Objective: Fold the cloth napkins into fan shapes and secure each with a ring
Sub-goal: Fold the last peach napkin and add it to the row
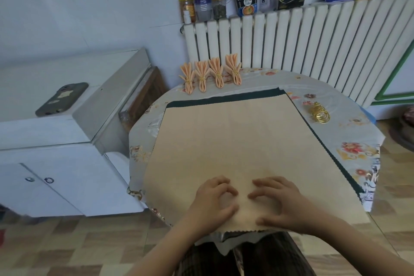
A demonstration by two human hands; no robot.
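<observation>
1. Pinching up the first pleat, I have both hands at the 6 o'clock edge of the peach napkin [228, 141]: my left hand [212, 199] and right hand [280, 201] sit side by side, fingers curled down onto the cloth and thumbs tucked toward the hem, each grip narrow and gathering a small ridge of fabric.

2. That napkin lies flat across the middle of the table [358, 141], its near hem hanging just past the table edge toward my lap. If I drag instead of fold, the whole sheet could slide off toward 6 o'clock.

3. A dark green cloth [224, 99] lies under it, showing along the 12 and 3 o'clock sides. My fingers could catch both layers, and the pleat would come out thick and mixed.

4. My hands are close together at the centre, so the outer corners at 4 and 8 o'clock are unguided. The fold may run crooked there, and every later pleat would copy that slant.

5. The glossy flowered table cover looks slick, I judge; pleats could spring open once I let go with one hand.

6. The gold rings [319, 113] lie in a loose heap at 2 o'clock, well apart from me. Reaching there means releasing one side, so the stack could unfold.

7. Four finished fans [210, 74] stand in a row at 12 o'clock; pushing cloth forward could knock them.
</observation>
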